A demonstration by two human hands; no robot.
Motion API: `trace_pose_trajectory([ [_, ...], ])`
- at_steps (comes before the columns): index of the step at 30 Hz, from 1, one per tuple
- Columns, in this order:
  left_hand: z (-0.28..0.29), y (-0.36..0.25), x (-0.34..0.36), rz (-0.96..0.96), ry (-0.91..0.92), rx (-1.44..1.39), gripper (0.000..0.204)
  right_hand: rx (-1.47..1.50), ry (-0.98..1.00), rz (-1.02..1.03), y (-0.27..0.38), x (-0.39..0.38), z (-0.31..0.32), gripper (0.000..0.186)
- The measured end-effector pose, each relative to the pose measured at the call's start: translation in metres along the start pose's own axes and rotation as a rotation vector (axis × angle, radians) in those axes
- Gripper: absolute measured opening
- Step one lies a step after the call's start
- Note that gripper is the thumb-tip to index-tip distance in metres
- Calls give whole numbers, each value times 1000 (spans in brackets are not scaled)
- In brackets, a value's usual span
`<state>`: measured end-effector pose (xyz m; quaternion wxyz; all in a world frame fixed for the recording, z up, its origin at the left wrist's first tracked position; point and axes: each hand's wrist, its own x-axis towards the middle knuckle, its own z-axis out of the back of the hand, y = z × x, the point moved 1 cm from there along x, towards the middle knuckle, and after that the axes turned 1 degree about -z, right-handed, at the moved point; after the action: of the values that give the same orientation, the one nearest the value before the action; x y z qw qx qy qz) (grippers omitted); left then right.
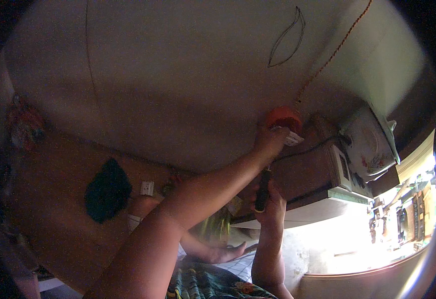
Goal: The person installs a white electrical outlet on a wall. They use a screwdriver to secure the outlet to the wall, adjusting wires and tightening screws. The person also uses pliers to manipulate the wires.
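Note:
My left hand [271,141] reaches up to the wall and is closed on a white socket plate [293,138]. The plate sits just in front of a round orange wall box [283,117], with a twisted brown cord [335,56] running down the wall to it. Lower and to the right, my right hand [276,199] grips the dark handle of a screwdriver [262,192], held upright with its shaft pointing up below my left forearm. Its tip is hard to make out in the dim light.
Right of my hands stands a brown cabinet [307,184], crossed by a black cable [307,151]. A white flower-patterned thing [370,149] rests on it. On the brown surface at left lie a dark green cloth [108,192] and another white socket piece [147,188]. A bare foot [223,253] shows below.

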<state>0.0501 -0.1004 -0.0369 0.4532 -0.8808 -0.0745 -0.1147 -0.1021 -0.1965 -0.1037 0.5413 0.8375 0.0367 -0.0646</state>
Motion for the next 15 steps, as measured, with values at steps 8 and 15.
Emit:
trace_pose_trajectory([
  [8, 2, -14, -5, 110, -25, 25, 43, -105, 51, 43, -1, 5, 6, 32],
  [15, 0, -32, -10, 132, -3, -25, 41, 453, 207, -258, 25, -7, 2, 35],
])
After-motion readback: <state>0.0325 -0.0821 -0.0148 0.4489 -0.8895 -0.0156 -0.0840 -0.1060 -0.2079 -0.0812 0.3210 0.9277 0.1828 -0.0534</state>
